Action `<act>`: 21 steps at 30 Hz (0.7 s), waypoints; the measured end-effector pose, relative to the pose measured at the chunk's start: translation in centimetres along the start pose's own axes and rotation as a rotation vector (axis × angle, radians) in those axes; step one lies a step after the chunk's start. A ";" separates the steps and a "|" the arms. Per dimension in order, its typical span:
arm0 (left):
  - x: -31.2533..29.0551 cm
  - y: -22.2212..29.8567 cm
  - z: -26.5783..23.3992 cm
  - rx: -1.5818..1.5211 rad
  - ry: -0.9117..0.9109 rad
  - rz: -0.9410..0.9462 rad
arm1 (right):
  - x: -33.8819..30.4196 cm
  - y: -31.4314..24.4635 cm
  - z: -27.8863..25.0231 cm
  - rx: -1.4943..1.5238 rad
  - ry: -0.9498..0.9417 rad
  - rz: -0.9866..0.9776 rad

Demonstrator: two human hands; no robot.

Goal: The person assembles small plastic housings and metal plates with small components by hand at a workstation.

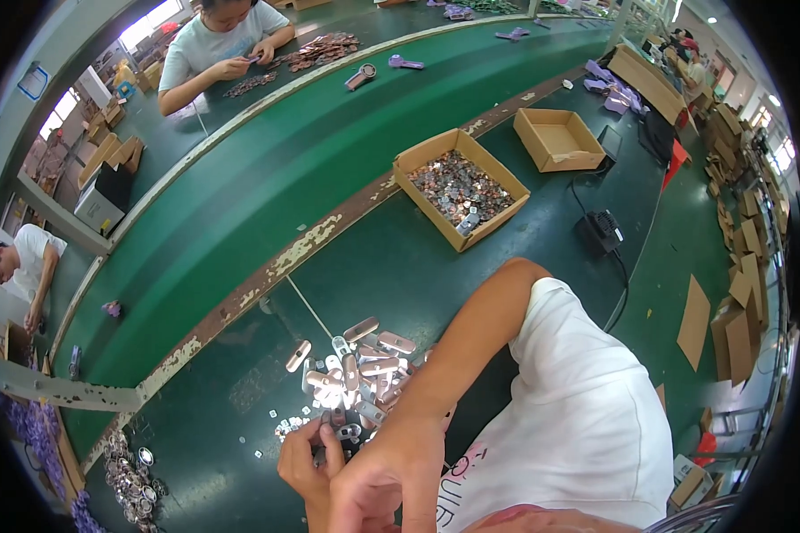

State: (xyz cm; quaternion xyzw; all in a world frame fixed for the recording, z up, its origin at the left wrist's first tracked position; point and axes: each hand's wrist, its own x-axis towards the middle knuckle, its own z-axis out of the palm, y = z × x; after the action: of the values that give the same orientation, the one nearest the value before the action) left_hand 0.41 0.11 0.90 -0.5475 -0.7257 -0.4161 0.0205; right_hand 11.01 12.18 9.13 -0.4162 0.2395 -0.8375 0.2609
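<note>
My left hand (304, 464) is closed at the bottom centre, its fingertips pinched on a small brownish-pink oblong piece (334, 416). My right hand (387, 469) bends down just beside it with its fingers curled. What the right hand holds, if anything, is hidden behind its own back and wrist. Right beyond both hands lies a loose heap of shiny pinkish and silver oblong casing pieces (378, 366), brightly lit. Several tiny white square parts (286, 428) are scattered to the left of my left hand.
A cardboard tray of small metallic parts (460, 238) and another cardboard tray (549, 163) stand beyond my right arm. A black adapter (603, 231) with a cable is at right. Round metallic parts (133, 484) lie lower left. Across the green belt (267, 191), a person (227, 53) handles parts.
</note>
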 end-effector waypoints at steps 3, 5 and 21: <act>0.0 -0.1 0.1 -0.011 0.011 0.007 | 0.3 -0.5 0.8 0.066 0.081 -0.054; -0.1 -0.4 0.3 -0.017 0.025 0.034 | 0.2 -0.5 0.6 0.028 0.028 -0.045; 0.1 0.4 0.0 -0.023 0.008 -0.011 | 0.0 -0.4 -0.6 -0.342 -0.094 -0.012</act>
State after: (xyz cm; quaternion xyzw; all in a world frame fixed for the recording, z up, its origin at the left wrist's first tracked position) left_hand 0.67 0.20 1.18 -0.5421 -0.7237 -0.4267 0.0150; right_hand 10.42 12.62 9.03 -0.4947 0.3637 -0.7655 0.1924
